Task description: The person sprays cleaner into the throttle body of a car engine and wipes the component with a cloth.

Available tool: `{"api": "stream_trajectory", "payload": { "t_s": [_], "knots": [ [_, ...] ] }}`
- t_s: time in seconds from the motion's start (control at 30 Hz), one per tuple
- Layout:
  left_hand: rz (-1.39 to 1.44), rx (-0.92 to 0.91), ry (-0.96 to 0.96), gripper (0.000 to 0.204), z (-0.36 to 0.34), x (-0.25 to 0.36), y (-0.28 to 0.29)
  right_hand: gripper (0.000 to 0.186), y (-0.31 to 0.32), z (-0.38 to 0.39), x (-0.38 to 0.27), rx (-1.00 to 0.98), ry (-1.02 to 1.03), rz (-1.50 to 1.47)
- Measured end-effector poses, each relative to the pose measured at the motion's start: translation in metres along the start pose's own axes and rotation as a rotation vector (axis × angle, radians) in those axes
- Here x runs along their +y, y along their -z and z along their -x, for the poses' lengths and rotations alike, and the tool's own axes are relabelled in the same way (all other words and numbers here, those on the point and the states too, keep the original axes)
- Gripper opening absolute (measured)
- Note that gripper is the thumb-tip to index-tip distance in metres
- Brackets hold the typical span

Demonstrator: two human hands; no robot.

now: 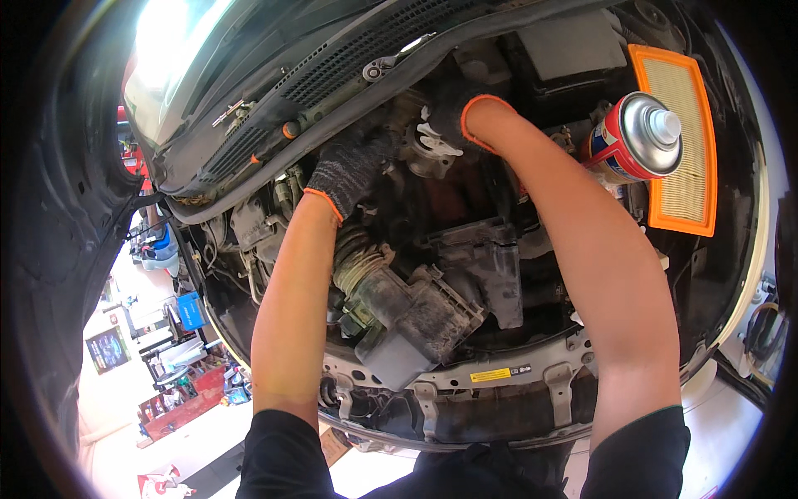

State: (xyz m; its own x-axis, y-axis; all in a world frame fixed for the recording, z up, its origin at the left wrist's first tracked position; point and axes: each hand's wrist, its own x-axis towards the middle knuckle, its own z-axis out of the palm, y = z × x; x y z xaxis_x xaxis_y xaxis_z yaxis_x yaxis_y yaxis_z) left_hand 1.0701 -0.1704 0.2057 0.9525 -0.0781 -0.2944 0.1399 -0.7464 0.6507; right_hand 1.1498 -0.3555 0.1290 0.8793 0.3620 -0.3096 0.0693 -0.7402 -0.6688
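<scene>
Two things crowd my right: a red-and-silver spray can, partly hiding an orange-framed air filter. A ratchet lies ahead. White, crumpled cloth sits against a dull metal fitting, by my right hand. My left hand reaches into shadow; whether either hand's fingers grip, I cannot tell.

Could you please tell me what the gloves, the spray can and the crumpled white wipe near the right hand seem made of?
Gloves: probably knitted fabric, matte, with speckled texture.
Spray can: likely metal, judging by its shiny silver top.
Wipe: matte, creased; paper or cloth, I cannot tell.
</scene>
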Motion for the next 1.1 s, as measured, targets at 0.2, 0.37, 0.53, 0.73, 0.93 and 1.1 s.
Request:
{"api": "stream_trajectory", "payload": {
  "t_s": [0.2, 0.37, 0.53, 0.73, 0.93, 1.1],
  "knots": [
    [0.165, -0.022, 0.031, 0.053, -0.001, 0.003, -0.002, 0.040, 0.007, 0.013, 0.004, 0.282, -0.007, 0.098],
    [-0.029, 0.069, -0.127, 0.047, 0.004, -0.033, 0.005, 0.048, 0.009, 0.038, -0.044, -0.077, -0.146, 0.173],
    [0.177, 0.042, -0.008, 0.052, -0.003, -0.034, -0.006, 0.041, -0.006, 0.046, -0.043, -0.076, -0.041, 0.213],
    [-0.158, 0.076, -0.047, 0.055, -0.008, -0.022, -0.007, 0.030, -0.039, 0.020, -0.025, -0.145, -0.359, -0.964],
    [0.125, 0.055, 0.045, 0.050, -0.004, -0.033, -0.014, 0.032, -0.025, 0.049, -0.035, -0.163, -0.269, -0.933],
    [-0.878, 0.217, -0.717, 0.047, -0.012, -0.059, -0.006, 0.035, -0.036, 0.035, -0.037, 0.049, -0.010, -0.039]
  ]
}}
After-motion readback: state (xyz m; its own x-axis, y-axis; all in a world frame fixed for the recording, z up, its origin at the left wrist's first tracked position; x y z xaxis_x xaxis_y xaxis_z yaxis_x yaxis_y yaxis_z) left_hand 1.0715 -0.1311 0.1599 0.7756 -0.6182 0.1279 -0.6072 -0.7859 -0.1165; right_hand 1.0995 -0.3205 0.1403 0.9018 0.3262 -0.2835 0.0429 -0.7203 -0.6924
